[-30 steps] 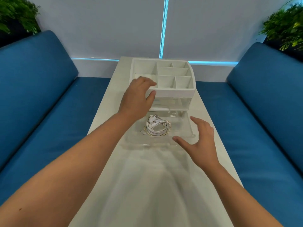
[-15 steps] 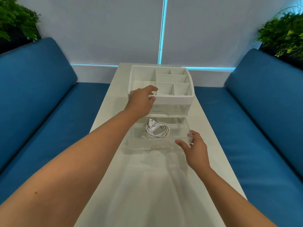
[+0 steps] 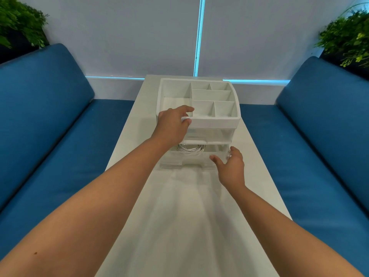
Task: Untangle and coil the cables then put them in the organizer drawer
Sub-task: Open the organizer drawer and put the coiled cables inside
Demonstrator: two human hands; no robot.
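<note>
A white organizer (image 3: 215, 121) with several open top compartments stands on the white table (image 3: 191, 216). Its clear bottom drawer (image 3: 179, 163) sticks out a little toward me. A coiled white cable (image 3: 190, 148) lies inside the drawer, mostly under the organizer body. My left hand (image 3: 172, 124) grips the organizer's front left rim, fingers over the top, thumb on the front. My right hand (image 3: 229, 168) presses the drawer's front right corner, fingers spread against the clear wall.
Blue cushioned benches (image 3: 50, 120) run along both sides of the narrow table. Green plants (image 3: 347, 35) stand at the back corners. A white wall with a lit blue strip (image 3: 198, 33) is behind the organizer.
The drawer has slid most of the way back into the organizer, pushed by my right hand. The cable is now half hidden. My left hand has settled on the rim.
</note>
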